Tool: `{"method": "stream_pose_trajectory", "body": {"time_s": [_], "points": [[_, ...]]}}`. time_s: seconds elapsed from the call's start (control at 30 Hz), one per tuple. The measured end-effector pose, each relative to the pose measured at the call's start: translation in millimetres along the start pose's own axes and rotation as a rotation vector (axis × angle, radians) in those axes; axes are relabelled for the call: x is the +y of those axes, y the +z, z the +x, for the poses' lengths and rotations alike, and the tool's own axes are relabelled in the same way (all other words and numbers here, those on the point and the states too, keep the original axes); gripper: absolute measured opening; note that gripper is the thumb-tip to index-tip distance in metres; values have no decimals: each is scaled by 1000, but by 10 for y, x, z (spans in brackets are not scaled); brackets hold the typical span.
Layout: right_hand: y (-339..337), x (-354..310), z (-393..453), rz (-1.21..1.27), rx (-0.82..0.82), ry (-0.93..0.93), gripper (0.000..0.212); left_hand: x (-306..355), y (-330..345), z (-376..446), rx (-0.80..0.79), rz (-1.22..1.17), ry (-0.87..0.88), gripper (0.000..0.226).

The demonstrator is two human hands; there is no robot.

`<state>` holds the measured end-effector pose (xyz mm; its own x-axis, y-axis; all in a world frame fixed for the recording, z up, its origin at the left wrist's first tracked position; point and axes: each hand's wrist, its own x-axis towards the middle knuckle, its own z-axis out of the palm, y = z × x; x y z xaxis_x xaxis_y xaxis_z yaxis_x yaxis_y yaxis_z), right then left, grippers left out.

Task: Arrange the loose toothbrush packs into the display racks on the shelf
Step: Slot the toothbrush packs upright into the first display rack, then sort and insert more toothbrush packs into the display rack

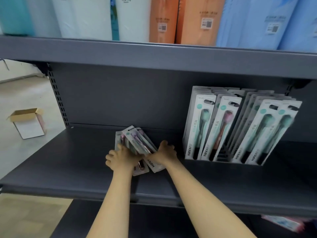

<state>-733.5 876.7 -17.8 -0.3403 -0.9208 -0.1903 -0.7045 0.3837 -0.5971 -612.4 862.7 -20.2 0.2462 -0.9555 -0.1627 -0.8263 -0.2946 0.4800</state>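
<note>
Grey shelf (68, 160) across mid-frame; tall paper packs (197, 19) along the top edge. Display rack (223, 161) at centre right, its toothbrush packs (223, 127) standing upright and leaning back. Cardboard box (28, 123) on the floor, left edge. Loose packs (135, 140) lie piled at centre, left of the rack. My left hand (120, 157) and right hand (165, 152) both grip this pile, fingers curled round its sides.

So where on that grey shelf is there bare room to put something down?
The shelf lies bare from its left upright to the loose packs, which both hands are on. The display racks crowd the right.
</note>
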Motion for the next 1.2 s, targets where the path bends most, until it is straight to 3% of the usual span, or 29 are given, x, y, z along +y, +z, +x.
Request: {"method": "stream_pose_trajectory", "body": {"time_s": [0.1,0.23,0.33,0.47,0.57,0.7,0.73,0.9,1.2], "points": [[-18,-8,-12,50,-91,-8,98,11,-37,51,-59,-122,-40,102],[-104,10,-61,55,-171,-54,38,30,-45,63,-116,-181,-40,104],[-104,39,-109,145,-186,-41,31,25,-29,98,-138,-171,-22,96],[-61,91,-124,409,-79,11,15,43,-7,36,-133,-194,-25,82],[-107,110,-112,655,-54,55,12,23,33,46,-118,-263,-29,72],[-170,153,-102,897,-147,135,15,-39,83,69,-104,-385,62,23],[-181,169,-101,964,-180,157,16,-40,88,58,-103,-432,71,19],[-187,224,-141,1142,-283,213,6,-8,107,25,-178,-640,37,21],[-159,216,-163,1169,-399,188,11,24,86,26,-229,-658,20,44]]}}
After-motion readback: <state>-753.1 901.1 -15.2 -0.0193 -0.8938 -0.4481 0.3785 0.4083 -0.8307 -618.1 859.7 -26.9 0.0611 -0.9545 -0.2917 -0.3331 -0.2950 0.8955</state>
